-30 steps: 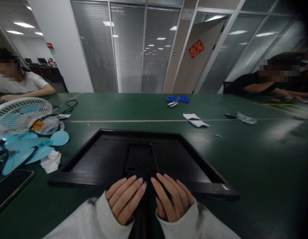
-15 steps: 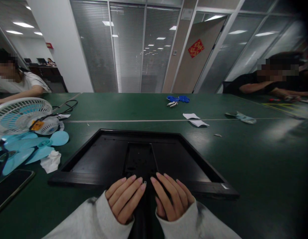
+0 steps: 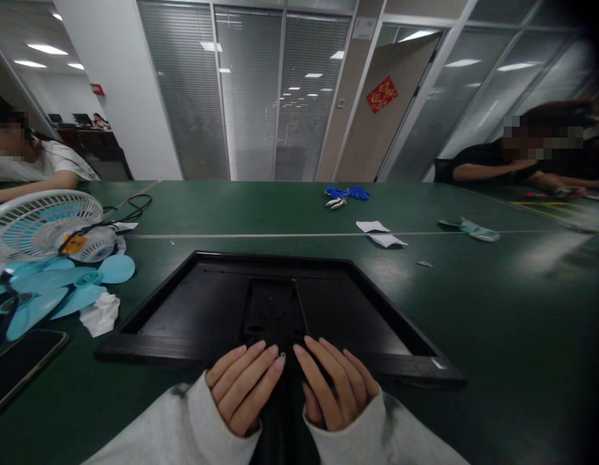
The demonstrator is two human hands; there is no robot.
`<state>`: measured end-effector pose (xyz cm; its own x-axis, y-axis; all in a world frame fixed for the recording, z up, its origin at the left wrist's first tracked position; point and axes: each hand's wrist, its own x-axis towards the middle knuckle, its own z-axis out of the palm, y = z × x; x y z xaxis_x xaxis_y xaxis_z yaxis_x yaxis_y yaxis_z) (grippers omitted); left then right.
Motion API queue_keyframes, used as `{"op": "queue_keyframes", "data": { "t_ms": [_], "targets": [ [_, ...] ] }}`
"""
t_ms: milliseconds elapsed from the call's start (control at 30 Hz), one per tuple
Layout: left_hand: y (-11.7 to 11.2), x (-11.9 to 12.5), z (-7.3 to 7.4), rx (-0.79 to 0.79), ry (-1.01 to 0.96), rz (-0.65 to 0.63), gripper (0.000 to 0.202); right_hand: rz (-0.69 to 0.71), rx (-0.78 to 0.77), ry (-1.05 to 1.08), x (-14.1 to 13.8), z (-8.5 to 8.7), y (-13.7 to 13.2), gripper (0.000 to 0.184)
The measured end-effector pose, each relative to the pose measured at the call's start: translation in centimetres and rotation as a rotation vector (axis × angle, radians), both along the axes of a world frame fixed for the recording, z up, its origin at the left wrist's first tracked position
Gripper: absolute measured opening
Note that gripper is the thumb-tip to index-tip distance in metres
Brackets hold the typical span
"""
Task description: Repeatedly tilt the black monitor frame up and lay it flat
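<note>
A large black panel with a raised rim [image 3: 323, 310], apparently the back of a monitor, lies flat on the green table. Its middle has a recess, and a dark stem runs from its near edge toward me. My left hand [image 3: 245, 381] lies over the near edge, left of the stem, its fingers stretched out; the thumb is hidden. At its fingertips shows a tiny shiny piece [image 3: 282, 356], too small to name. My right hand [image 3: 335, 381] rests just right of the stem, fingers extended and slightly apart. What lies under the palms is hidden.
On the left are a white fan [image 3: 47, 223], light-blue fan blades [image 3: 88, 278], a crumpled tissue [image 3: 101, 314] and a phone [image 3: 25, 365]. Farther back lie blue gloves [image 3: 347, 192], white paper [image 3: 381, 234] and a clear packet [image 3: 478, 230]. Other people sit at both sides.
</note>
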<state>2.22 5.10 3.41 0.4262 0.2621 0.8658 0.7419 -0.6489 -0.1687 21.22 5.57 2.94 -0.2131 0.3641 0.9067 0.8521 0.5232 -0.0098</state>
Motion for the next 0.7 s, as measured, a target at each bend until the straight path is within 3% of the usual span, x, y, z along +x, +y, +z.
{"op": "queue_keyframes", "data": {
  "t_ms": [433,700],
  "targets": [
    [0.19,0.25,0.24,0.004,-0.028,-0.01,0.037,0.011,0.076,0.024,-0.15,-0.3,0.69,0.039],
    [0.02,0.39,0.29,0.006,-0.044,-0.007,0.037,0.003,-0.029,0.0,-0.02,-0.03,0.11,0.041]
  ]
}}
